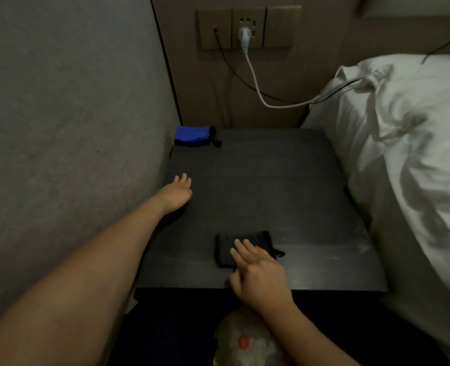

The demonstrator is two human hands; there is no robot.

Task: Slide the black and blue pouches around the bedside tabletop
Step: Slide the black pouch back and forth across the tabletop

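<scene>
Two hands on a dark bedside tabletop point(271, 180) with two small pouches.
The blue pouch point(192, 135), black-trimmed and closed, lies at the far left corner. The right hand point(258, 273) presses straight fingers on the flat black pouch point(234, 248) near the front edge. The left hand point(177, 192) rests relaxed, holding nothing.

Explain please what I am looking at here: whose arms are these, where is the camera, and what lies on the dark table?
There is no machine; a person wears one camera on the head, looking down at their own arms. The dark bedside tabletop stands between a grey wall and a bed with white bedding. The left hand rests open near the table's left edge, holding nothing. The right hand lays straight fingers flat on the black pouch near the front edge. The blue pouch lies untouched in the far left corner. Behind, cables hang from a wall socket.
</scene>
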